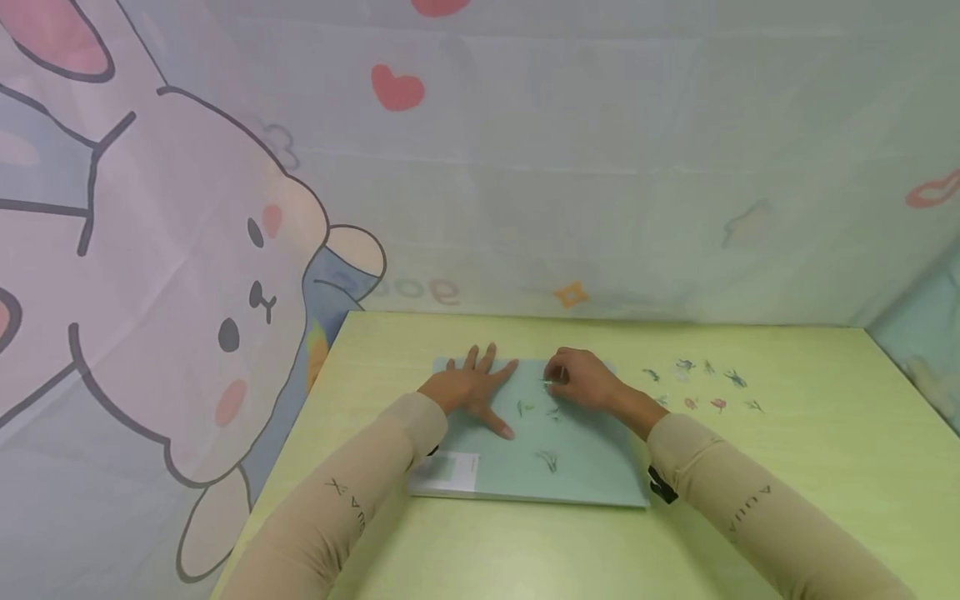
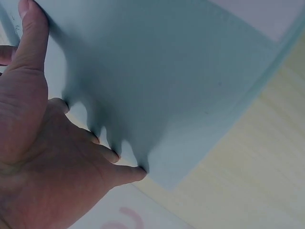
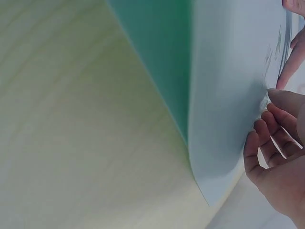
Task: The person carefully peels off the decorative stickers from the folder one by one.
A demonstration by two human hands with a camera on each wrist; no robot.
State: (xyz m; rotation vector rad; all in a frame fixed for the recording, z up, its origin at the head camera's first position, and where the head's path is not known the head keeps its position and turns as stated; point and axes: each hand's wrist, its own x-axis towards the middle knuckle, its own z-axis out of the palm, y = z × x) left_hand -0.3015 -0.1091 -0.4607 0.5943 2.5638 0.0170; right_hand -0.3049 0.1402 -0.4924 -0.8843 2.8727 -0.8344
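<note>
A pale blue-green folder lies on the table with a white label at its lower left corner. My left hand rests on it, fingers spread, fingertips and thumb pressing the cover in the left wrist view. My right hand pinches a small green plant-shaped sticker between thumb and fingers, right at the cover's upper part. Other plant stickers lie on the cover: a grassy one low down, and a leafy one with another sprig near the middle.
Several flower and leaf stickers, among them a pink flower and a bluish one, are spread over the yellow-green table to the right. A printed cloth hangs behind the table. The folder's cover edge bows up over a darker green layer.
</note>
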